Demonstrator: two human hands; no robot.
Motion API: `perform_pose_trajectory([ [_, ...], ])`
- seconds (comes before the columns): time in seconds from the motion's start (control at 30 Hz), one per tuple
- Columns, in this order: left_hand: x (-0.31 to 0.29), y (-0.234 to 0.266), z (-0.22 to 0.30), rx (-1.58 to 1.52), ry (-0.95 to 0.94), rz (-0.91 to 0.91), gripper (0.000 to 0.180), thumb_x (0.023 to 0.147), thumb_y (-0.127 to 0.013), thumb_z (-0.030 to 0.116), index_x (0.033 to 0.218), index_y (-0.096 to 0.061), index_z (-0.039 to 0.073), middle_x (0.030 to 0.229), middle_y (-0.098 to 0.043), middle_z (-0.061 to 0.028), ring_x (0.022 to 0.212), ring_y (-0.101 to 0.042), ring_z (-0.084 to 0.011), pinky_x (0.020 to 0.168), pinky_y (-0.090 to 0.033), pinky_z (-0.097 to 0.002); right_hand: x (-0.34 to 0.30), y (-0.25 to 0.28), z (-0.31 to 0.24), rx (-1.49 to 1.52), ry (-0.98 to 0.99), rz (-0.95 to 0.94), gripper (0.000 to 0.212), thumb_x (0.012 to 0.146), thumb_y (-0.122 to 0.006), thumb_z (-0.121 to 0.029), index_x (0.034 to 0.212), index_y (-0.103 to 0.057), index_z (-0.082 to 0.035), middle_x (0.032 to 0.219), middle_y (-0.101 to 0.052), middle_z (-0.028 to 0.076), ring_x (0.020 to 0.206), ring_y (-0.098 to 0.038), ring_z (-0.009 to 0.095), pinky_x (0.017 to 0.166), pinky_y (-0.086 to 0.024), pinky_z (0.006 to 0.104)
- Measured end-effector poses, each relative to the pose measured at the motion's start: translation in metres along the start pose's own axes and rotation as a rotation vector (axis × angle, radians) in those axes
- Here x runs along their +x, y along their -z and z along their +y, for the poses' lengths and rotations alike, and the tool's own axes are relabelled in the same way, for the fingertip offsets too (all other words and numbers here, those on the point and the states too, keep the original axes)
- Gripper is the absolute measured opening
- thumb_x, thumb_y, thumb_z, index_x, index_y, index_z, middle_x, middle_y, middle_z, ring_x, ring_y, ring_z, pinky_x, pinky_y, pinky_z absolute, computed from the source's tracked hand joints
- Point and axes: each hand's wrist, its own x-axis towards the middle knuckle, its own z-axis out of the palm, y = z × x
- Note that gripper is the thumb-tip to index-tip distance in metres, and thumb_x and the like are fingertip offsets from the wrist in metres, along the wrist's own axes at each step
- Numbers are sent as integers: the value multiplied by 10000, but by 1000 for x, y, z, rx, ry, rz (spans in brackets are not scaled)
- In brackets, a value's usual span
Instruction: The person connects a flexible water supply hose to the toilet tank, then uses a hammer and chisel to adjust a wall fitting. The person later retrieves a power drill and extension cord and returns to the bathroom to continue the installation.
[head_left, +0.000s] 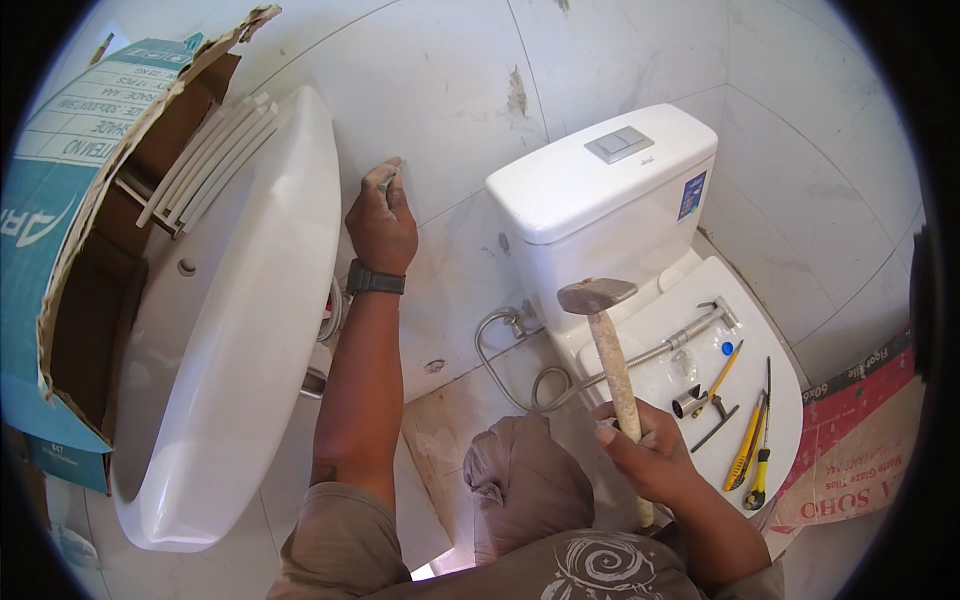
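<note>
My right hand (655,450) is wrapped round the wooden handle of a hammer (612,365), its steel head up in front of the toilet. Stretched forward beside the washbasin, my left hand (382,215) is closed near the tiled wall (440,110), fingertips pinched together. Whatever is between those fingertips, if anything, is too small to make out. A white toilet (600,200) stands to the right. On its closed lid (775,370) lie a bidet sprayer (715,315) with its metal hose, a yellow cutter knife (743,455), a screwdriver (762,475) and small metal fittings (690,402).
A white washbasin (255,280) stands on the left, close to my left forearm. Beside it is a torn blue carton (75,200) with several pale strips (215,160). The hose (490,345) loops from a wall valve (518,322). Red-printed cardboard (840,450) lies at right.
</note>
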Motion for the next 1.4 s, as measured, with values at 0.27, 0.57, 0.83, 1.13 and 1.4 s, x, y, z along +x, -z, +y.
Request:
perform_pose_trajectory([
  [0.27, 4, -1, -4, 216, -164, -48, 255, 875, -690, -18, 1117, -663, 58, 1145, -735, -131, 1033, -707, -339, 885, -592, -411, 31, -24, -1, -307, 238, 123, 427, 964, -707, -320, 1223, -574, -8, 799, -647, 111, 727, -620, 179, 693, -516, 339],
  [0.57, 8, 1, -5, 276, -274, -76, 312, 827, -717, -19, 1121, -689, 82, 1170, -724, -106, 1078, -696, -311, 909, -590, -409, 125, -96, -3, -42, 440, 113, 248, 972, -698, -221, 957, -648, 21, 723, -641, 149, 646, -601, 201, 621, -486, 386],
  [0.83, 12, 3, -1, 226, -274, -77, 344, 797, -749, -24, 1119, -713, 89, 1144, -730, -102, 1049, -706, -309, 890, -599, -402, 206, -129, -6, -70, 626, 210, 276, 953, -704, -204, 825, -641, 33, 635, -612, 179, 549, -584, 257, 578, -470, 392],
  [1.13, 11, 2, -2, 287, -296, -68, 312, 802, -740, -19, 1095, -718, 86, 1145, -736, -121, 1041, -710, -321, 868, -608, -401, 218, -128, -12, -42, 641, 235, 327, 1009, -671, -241, 834, -629, 31, 634, -567, 96, 611, -476, 147, 602, -453, 368],
  [1.4, 5, 1, -6, 245, -284, -74, 326, 831, -714, -31, 1136, -699, 84, 1184, -729, -128, 1075, -709, -312, 880, -603, -399, 199, -126, 3, -43, 462, 190, 251, 934, -711, -164, 798, -632, 31, 647, -619, 190, 558, -634, 300, 568, -479, 410],
])
